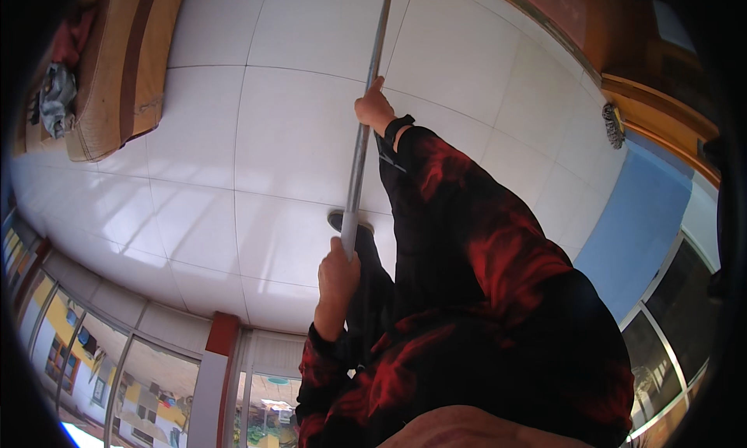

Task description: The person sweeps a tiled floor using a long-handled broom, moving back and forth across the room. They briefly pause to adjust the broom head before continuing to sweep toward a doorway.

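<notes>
Left hand is curled around the pale near end of a long, straight, grey metal pole, which runs away over white floor tiles through the wrapped right hand, nearer its out-of-view far end.

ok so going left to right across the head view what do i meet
Sofa → red pillar → left hand → right hand → wristband → blue surface

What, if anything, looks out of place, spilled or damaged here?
Mainly a crumpled grey bundle on the tan sofa, upper left, looks untidy, heaped not folded. No spill or damage shows on the tiled floor or metal pole.
</notes>
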Demonstrator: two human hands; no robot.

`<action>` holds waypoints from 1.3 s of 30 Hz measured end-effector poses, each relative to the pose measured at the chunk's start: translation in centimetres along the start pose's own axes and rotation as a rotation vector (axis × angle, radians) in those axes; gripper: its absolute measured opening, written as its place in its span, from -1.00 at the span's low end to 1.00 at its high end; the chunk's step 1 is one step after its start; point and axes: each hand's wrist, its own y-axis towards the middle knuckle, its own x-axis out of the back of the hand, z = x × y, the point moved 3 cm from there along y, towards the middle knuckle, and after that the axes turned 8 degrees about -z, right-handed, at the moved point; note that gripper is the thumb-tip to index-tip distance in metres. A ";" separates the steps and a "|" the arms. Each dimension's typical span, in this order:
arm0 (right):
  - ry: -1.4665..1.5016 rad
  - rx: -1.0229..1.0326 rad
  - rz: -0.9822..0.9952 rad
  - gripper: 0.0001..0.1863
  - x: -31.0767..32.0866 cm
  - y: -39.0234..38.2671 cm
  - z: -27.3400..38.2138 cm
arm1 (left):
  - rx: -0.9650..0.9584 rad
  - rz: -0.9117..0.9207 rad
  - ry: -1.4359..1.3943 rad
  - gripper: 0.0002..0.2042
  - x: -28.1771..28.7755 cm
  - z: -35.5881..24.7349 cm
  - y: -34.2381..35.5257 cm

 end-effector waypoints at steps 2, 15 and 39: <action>0.018 0.008 -0.052 -0.18 -3.1 -1.2 -0.5 | 0.044 0.063 0.020 -0.71 -0.8 2.3 -3.2; 0.749 -0.308 0.073 -0.05 -22.6 -37.0 16.0 | 0.397 0.208 0.197 -0.70 4.6 25.2 -37.6; 0.307 -0.229 -0.256 -0.04 0.7 -0.2 -18.1 | -0.160 0.061 0.133 -0.71 -4.2 -12.5 -1.4</action>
